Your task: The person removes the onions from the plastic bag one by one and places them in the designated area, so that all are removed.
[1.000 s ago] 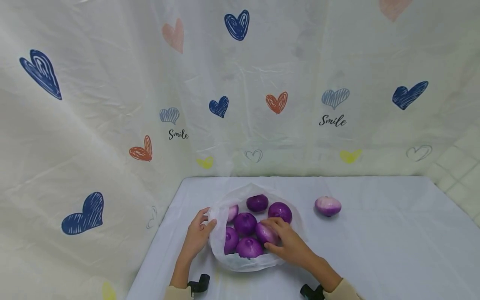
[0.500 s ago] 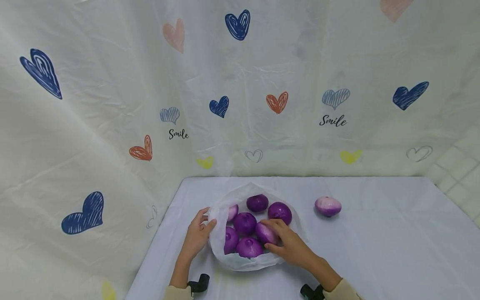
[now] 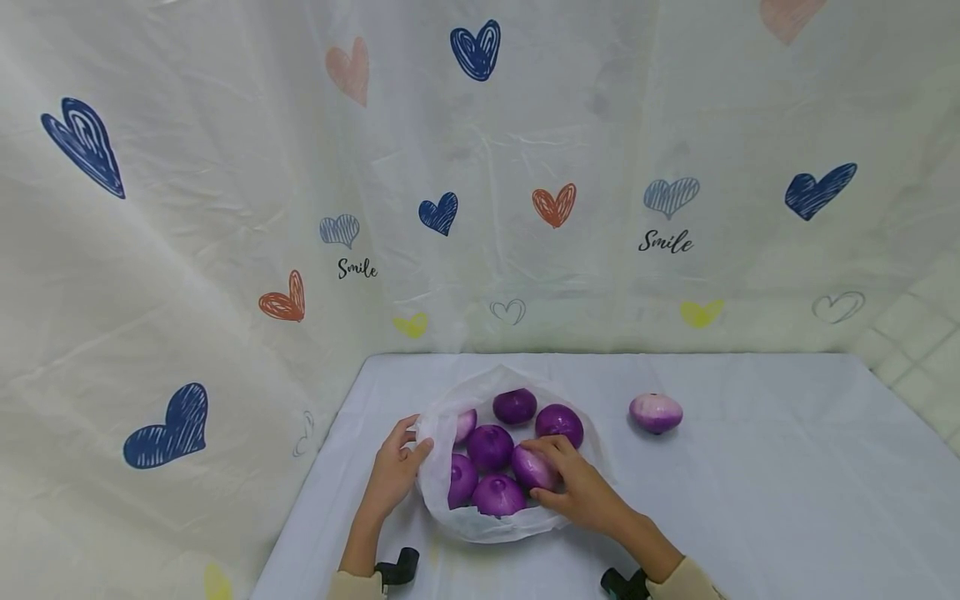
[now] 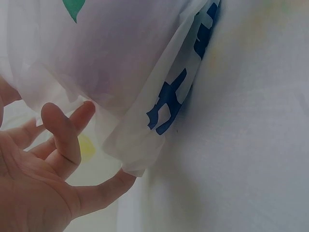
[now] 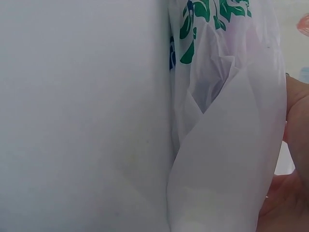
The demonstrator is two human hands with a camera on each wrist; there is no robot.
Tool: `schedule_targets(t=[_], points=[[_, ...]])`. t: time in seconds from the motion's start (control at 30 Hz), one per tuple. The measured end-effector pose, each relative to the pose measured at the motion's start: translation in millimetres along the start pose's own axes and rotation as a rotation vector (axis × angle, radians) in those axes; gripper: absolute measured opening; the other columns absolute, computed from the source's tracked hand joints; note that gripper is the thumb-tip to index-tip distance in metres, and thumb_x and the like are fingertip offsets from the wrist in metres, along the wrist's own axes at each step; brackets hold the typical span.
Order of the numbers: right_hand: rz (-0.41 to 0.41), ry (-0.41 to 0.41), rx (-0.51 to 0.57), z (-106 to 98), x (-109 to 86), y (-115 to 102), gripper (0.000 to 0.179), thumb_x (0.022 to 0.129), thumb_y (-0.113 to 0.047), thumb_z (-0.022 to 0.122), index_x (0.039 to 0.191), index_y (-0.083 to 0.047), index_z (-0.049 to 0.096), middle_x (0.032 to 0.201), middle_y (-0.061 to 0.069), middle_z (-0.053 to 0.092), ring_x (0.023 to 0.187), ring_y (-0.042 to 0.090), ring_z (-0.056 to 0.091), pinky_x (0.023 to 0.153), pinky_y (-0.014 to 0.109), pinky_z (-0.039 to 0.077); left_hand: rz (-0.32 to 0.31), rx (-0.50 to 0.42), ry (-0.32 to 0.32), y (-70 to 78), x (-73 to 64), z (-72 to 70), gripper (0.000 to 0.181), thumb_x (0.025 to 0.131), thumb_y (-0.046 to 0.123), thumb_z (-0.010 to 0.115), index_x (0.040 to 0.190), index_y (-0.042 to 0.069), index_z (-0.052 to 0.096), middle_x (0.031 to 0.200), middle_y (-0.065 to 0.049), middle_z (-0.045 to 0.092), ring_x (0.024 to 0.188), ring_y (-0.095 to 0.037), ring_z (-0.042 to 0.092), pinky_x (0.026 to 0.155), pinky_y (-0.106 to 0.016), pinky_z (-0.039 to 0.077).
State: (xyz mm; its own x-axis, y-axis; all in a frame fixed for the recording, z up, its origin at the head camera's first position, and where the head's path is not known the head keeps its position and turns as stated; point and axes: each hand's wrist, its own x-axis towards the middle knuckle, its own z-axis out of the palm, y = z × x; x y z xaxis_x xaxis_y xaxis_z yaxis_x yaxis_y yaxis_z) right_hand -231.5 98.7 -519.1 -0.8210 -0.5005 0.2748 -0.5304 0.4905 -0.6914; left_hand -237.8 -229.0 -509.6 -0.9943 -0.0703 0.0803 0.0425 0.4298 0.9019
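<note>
A white plastic bag (image 3: 510,527) stands with its mouth wide, several purple onions (image 3: 491,448) lying inside. At the bag's left rim, my left hand (image 3: 395,475) holds the plastic between thumb and fingers. In the left wrist view, the little finger of my left hand (image 4: 38,188) touches a fold of the bag (image 4: 120,130). My right hand (image 3: 579,492) reaches over the right rim and grips a paler onion (image 3: 531,467) inside. The right wrist view has the bag's side (image 5: 222,159) in front of part of my right hand (image 5: 294,193), hiding that onion.
One more onion (image 3: 656,413) lies outside the bag, to its right. Everything stands on a table with a white cover (image 3: 780,483). A curtain printed with hearts (image 3: 600,125) hangs behind the table's far edge and along the left.
</note>
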Motion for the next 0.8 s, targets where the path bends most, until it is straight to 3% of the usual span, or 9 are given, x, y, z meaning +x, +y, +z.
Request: schedule_targets(t=[0.37,0.63,0.8], points=[[-0.025,0.061,-0.017,-11.8,-0.1,-7.7,0.070,0.086,-0.013,0.082,0.147,-0.021,0.050,0.137,0.003,0.050,0.123,0.024,0.061,0.100,0.049,0.053,-0.003,0.010,0.007,1.5,-1.3,0.0,0.051,0.098,0.032,0.069,0.145,0.023,0.051,0.126,-0.015,0.066,0.058,-0.011,0.045,0.058,-0.025,0.047],[-0.047,0.114,0.037,-30.4,1.2,-11.4,0.069,0.086,-0.010,0.082,0.146,-0.021,0.051,0.136,0.005,0.050,0.119,0.021,0.059,0.094,0.032,0.056,-0.010,-0.008,0.005,2.3,-1.8,0.2,0.049,0.098,0.030,0.069,0.144,0.025,0.052,0.127,-0.015,0.066,0.058,-0.012,0.046,0.060,-0.026,0.049],[-0.054,0.143,0.058,-43.0,2.0,-8.0,0.067,0.088,-0.011,0.081,0.147,-0.023,0.050,0.139,0.007,0.048,0.121,0.022,0.057,0.093,0.031,0.057,-0.013,-0.002,0.005,2.1,-1.9,0.2,0.050,0.098,0.031,0.070,0.144,0.025,0.052,0.127,-0.015,0.066,0.059,-0.012,0.046,0.060,-0.026,0.049]])
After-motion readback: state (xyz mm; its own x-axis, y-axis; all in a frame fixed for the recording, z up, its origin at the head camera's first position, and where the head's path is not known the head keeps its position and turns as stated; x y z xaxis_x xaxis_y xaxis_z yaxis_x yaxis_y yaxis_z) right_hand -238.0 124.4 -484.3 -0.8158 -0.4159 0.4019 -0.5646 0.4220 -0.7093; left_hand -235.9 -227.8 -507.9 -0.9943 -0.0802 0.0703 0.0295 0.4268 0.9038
